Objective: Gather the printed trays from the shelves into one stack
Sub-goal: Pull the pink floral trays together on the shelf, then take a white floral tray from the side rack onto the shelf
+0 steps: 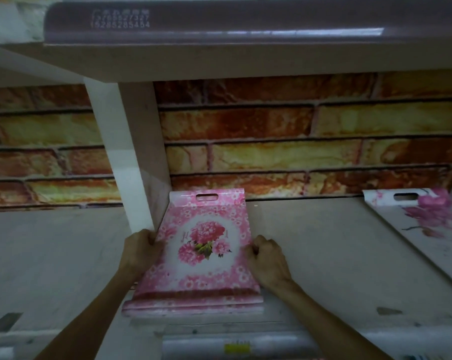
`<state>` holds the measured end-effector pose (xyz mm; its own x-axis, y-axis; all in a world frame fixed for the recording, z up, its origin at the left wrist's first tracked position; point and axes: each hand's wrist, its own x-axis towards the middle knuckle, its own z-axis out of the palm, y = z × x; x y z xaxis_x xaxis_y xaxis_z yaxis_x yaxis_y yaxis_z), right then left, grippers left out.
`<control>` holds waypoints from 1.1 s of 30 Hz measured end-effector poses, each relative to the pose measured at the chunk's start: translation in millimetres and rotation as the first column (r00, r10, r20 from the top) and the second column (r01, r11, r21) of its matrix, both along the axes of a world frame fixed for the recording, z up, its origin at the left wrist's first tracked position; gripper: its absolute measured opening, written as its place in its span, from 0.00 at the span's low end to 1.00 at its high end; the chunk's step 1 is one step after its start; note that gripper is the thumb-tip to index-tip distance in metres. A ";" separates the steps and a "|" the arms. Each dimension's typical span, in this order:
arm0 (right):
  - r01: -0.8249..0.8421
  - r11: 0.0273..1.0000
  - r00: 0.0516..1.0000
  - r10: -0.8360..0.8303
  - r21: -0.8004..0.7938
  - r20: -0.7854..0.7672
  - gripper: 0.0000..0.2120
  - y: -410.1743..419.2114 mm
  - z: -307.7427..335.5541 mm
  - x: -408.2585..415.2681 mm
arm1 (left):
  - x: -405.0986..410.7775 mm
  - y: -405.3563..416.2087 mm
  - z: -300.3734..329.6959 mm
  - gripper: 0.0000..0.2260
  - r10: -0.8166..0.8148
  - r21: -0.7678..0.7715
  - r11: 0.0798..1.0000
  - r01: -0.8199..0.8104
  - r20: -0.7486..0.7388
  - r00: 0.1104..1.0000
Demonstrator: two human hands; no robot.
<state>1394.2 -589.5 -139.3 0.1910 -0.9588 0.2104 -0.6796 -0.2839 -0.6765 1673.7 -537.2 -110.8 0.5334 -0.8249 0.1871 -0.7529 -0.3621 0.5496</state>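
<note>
Pink floral tray [201,253] is lying on the shelf [323,255], both hands gripping its sides: left hand [139,249], right hand [267,258]. A second, white tray [427,224] is lying well apart.

We have a single view, from the camera worn on the head, looking forward and slightly down into a shelf bay at close range. The wide lens bends the straight edges: the upper shelf [219,35] arches across 12 o'clock, close above us, and the brick-patterned back wall [297,131] fills the middle, facing us. The shelf board [323,255] spreads out below it toward 6 o'clock, with a white upright [123,157] at about 10 o'clock. Both forearms enter from the bottom edge, at 7 and 5 o'clock, and meet near the centre, within arm's reach. With no second view, nothing is shared between cameras.
</note>
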 end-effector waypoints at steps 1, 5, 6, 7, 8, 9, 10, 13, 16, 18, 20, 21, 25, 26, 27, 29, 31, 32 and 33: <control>-0.003 1.000 1.000 0.003 -0.004 -0.012 0.14 1.8 0.2 0.9 | 1.0 1.2 -0.7 0.10 -0.001 0.006 1.000 0.001 -0.007 1.000; -0.006 0.997 0.984 -0.008 -0.077 -0.178 0.11 8.0 2.5 2.1 | 0.9 4.0 -2.2 0.12 -0.024 0.004 1.000 0.024 -0.034 0.999; -0.004 0.996 0.976 -0.015 -0.090 -0.217 0.13 8.5 4.8 1.8 | 0.8 3.5 -2.3 0.12 -0.034 0.010 0.999 0.034 -0.041 0.999; -0.007 0.996 0.969 -0.016 -0.091 -0.246 0.15 8.1 7.8 0.8 | 0.8 3.0 -1.5 0.12 -0.041 0.021 0.999 0.042 -0.040 0.998; -0.014 0.996 0.962 -0.010 -0.083 -0.273 0.16 6.9 10.8 -1.0 | 0.4 2.6 -0.3 0.12 -0.043 0.032 0.999 0.044 -0.040 0.998; -0.021 0.997 0.955 -0.001 -0.069 -0.296 0.17 5.5 13.9 -3.9 | -0.3 1.7 1.6 0.13 -0.043 0.027 0.999 0.045 -0.044 0.998; -0.023 0.998 0.951 0.004 -0.058 -0.310 0.18 3.8 16.7 -7.9 | -2.7 1.0 4.5 0.14 -0.046 0.003 0.999 0.046 -0.048 0.998; 0.014 0.997 0.965 -0.032 -0.070 -0.260 0.18 1.0 26.7 -28.1 | -20.7 -2.9 14.1 0.11 -0.099 -0.156 0.984 0.090 -0.049 0.994; 0.066 0.992 0.984 -0.083 -0.106 -0.159 0.17 0.9 42.3 -57.2 | -56.2 -1.7 25.2 0.04 -0.234 -0.263 0.941 0.212 -0.057 0.971; 0.114 0.984 0.989 -0.125 -0.138 -0.076 0.17 1.2 57.9 -82.0 | -83.4 -1.1 30.2 0.03 -0.368 -0.317 0.891 0.325 -0.086 0.926; 0.158 0.972 0.987 -0.162 -0.175 -0.008 0.16 1.5 74.0 -109.7 | -111.0 -3.0 31.5 0.04 -0.475 -0.344 0.847 0.406 -0.146 0.868; 0.176 0.965 0.984 -0.178 -0.195 0.008 0.16 2.1 81.6 -124.3 | -124.2 -4.7 30.6 0.04 -0.501 -0.348 0.835 0.427 -0.158 0.851; 0.243 0.936 0.969 -0.226 -0.253 0.096 0.14 6.9 106.9 -186.3 | -181.0 -14.2 25.0 0.07 -0.592 -0.370 0.781 0.502 -0.183 0.785; 0.256 0.930 0.966 -0.233 -0.264 0.116 0.14 9.0 111.8 -203.0 | -197.9 -16.1 25.1 0.08 -0.616 -0.373 0.766 0.523 -0.195 0.763; 0.271 0.924 0.961 -0.243 -0.269 0.133 0.13 12.2 116.3 -220.0 | -215.7 -17.8 25.6 0.09 -0.637 -0.380 0.751 0.540 -0.203 0.744; 0.303 0.917 0.950 -0.267 -0.261 0.164 0.13 18.3 121.3 -255.5 | -252.5 -20.6 27.7 0.11 -0.675 -0.391 0.720 0.573 -0.205 0.709; 0.321 0.910 0.943 -0.283 -0.262 0.172 0.12 23.7 123.7 -293.5 | -292.2 -22.1 29.6 0.11 -0.707 -0.390 0.693 0.606 -0.204 0.677; 0.322 0.909 0.943 -0.281 -0.266 0.179 0.11 27.5 125.9 -313.2 | -313.8 -21.9 31.1 0.10 -0.717 -0.384 0.685 0.619 -0.208 0.665; 0.326 0.908 0.940 -0.281 -0.264 0.192 0.12 30.1 127.4 -333.9 | -335.3 -21.8 32.5 0.10 -0.725 -0.375 0.679 0.631 -0.212 0.655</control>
<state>1060.3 -559.5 -11.9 -0.1535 -0.8587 0.4889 -0.6640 -0.2768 -0.6946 1338.4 -559.0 -78.4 -0.0935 -0.9263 0.3651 -0.4933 0.3616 0.7911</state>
